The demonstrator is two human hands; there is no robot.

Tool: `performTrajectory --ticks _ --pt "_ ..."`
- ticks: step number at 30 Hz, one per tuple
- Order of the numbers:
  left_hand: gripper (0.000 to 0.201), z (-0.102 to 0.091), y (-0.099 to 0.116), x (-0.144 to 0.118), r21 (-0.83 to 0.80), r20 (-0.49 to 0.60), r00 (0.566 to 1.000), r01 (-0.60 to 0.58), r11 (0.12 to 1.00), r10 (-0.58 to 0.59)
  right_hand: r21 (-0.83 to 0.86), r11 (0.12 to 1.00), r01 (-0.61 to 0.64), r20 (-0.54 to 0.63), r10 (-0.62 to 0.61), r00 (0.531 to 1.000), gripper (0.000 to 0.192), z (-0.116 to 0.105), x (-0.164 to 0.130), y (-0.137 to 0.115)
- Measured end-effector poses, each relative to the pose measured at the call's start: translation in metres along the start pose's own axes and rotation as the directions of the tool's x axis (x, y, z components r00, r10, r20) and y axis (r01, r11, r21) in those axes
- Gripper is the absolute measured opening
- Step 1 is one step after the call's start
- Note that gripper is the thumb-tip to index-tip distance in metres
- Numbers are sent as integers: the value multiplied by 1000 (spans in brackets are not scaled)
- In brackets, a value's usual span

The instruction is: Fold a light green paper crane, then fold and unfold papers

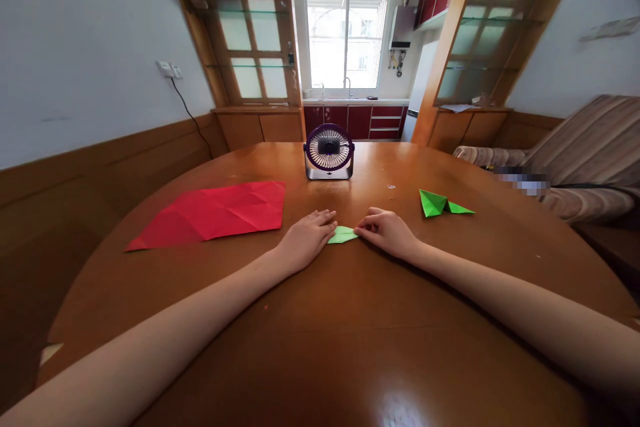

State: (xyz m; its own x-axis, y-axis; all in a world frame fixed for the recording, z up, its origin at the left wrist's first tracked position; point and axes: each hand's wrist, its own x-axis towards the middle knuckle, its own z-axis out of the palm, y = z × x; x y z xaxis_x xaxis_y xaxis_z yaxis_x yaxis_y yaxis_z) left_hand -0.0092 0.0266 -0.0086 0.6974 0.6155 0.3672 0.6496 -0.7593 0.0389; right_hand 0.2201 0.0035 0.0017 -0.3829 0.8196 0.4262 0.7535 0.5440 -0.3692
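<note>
A small light-green folded paper (343, 235) lies on the wooden table between my two hands. My left hand (309, 237) rests flat over its left end, with the fingers stretched out and covering that part. At the right tip of the paper, my right hand (386, 231) pinches with thumb and fingers. To the right of that hand, a brighter green folded paper piece (433, 203) stands in pointed, triangular shapes. On the left lies a large creased red paper sheet (225, 212), apart from my left hand.
A small purple fan (329, 150) stands beyond my hands, facing me. The round-edged table (350, 347) spreads all around. A striped sofa (590, 147) is at the right, and a black cord (187, 110) hangs from a wall socket at the left.
</note>
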Motion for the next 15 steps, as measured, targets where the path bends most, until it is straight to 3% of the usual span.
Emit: performTrajectory --ticks 4,8,11,15 --pt "46 0 -1 -1 -32 112 994 7 999 -3 -75 991 115 -28 -117 993 24 0 -1 4" --pt "51 1 3 -4 -38 165 985 54 998 -47 -28 971 237 -54 -238 970 33 2 -5 -2" --pt "54 2 7 -5 -17 206 975 87 996 -81 0 955 296 87 -295 951 45 8 -10 -10" --pt "60 2 11 -6 0 271 955 130 992 -125 -30 967 252 339 -228 913 72 11 -16 -16"
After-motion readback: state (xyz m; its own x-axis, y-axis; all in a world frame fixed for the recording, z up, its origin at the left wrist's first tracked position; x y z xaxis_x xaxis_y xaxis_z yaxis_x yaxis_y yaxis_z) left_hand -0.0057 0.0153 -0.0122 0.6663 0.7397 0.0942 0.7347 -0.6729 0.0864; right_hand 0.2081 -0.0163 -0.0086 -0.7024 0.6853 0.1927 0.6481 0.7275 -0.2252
